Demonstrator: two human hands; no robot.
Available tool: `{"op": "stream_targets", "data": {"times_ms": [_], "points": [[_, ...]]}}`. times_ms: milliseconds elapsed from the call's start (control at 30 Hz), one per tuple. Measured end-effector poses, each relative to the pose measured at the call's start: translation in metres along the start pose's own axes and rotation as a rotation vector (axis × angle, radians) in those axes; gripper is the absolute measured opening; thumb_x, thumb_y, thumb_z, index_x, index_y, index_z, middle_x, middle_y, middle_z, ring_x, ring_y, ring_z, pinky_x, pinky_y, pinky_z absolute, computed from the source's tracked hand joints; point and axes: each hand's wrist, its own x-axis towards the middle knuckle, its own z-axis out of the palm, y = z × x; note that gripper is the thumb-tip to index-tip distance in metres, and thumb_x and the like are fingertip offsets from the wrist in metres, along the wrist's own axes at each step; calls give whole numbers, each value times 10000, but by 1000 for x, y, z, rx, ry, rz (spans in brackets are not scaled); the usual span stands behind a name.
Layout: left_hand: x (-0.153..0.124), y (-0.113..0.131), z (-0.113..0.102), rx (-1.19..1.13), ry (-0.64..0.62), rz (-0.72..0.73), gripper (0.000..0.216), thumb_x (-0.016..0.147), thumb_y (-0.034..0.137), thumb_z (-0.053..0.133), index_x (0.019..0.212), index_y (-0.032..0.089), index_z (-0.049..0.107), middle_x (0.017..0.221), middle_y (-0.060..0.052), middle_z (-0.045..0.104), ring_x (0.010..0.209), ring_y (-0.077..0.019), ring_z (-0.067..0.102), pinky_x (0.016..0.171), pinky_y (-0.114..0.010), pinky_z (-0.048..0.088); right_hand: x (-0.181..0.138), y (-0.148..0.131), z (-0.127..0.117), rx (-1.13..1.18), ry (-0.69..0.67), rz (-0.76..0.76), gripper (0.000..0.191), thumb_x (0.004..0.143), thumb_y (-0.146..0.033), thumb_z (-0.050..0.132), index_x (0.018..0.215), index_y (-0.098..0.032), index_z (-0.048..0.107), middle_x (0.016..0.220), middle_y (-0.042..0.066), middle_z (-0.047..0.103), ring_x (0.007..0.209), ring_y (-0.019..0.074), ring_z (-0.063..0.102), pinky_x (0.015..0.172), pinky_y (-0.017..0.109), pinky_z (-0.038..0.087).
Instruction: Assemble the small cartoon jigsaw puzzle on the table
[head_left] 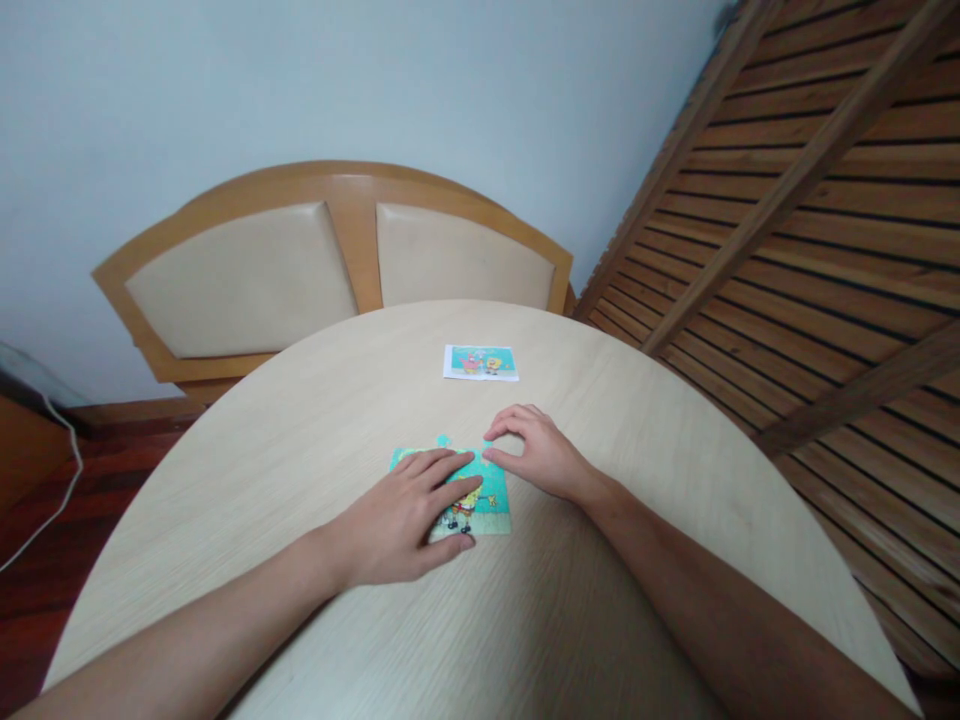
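A teal jigsaw puzzle (491, 520) with a yellow cartoon figure lies flat on the table, mostly assembled. My left hand (401, 515) rests on it, fingers spread, hiding its left half. At the puzzle's upper right corner, my right hand (536, 452) has thumb and forefinger curled towards each other around a small teal puzzle piece (488, 443), mostly hidden by the fingertips. Just beyond the top edge sits a loose teal puzzle piece (444, 440).
A picture card (484, 363) showing a pink and a yellow figure lies farther back on the round pale wooden table (645, 400). Behind the table's far edge stands a padded wooden headboard (352, 180). Slatted wood (810, 200) leans at the right; a white cable (75, 460) hangs at left.
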Motion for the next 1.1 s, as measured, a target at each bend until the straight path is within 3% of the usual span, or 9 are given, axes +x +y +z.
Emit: {"op": "stream_targets", "data": {"times_ms": [467, 1100], "points": [[1, 0, -1, 13, -21, 5, 580, 948, 479, 609, 1463, 241, 492, 1529, -127, 473, 1378, -352, 448, 1133, -553, 394, -1, -3, -4, 291, -57, 96, 69, 852, -253, 727, 866, -190, 752, 887, 37, 753, 825, 176, 696, 810, 315, 534], [2, 1, -2, -19, -9, 1, 566, 939, 463, 626, 1449, 252, 500, 1524, -115, 489, 1387, -351, 443, 1142, -560, 385, 0, -1, -3, 166, -43, -2, 67, 850, -269, 757, 824, -215, 726, 859, 24, 743, 856, 191, 672, 823, 331, 506]]}}
